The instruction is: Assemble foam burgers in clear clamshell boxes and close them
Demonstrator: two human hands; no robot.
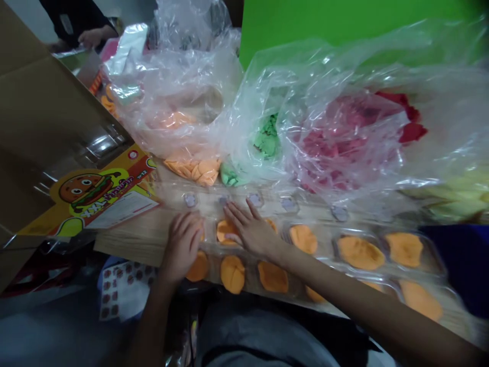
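Observation:
Orange soft discs, like modelling dough, sit in two rows of clear plastic trays along the table's near edge. My right hand (252, 232) lies with fingers spread over an orange disc (225, 235) in the back row, covering part of it. To its left, my left hand (182, 247) rests over another disc of that row, its fingers slightly bent and mostly hiding the piece. In front of the hands are more orange discs (233, 273) in the front row. Behind them runs a strip of small clear compartments (288, 204) with pale contents.
Clear plastic bags hold orange pieces (196, 168), green pieces (267, 137) and red pieces (344, 142). At left stands a cardboard box (49, 102) beside a burger-printed card (99, 196). A sticker sheet (124, 290) lies below. Another person's hand (93, 37) is at far left.

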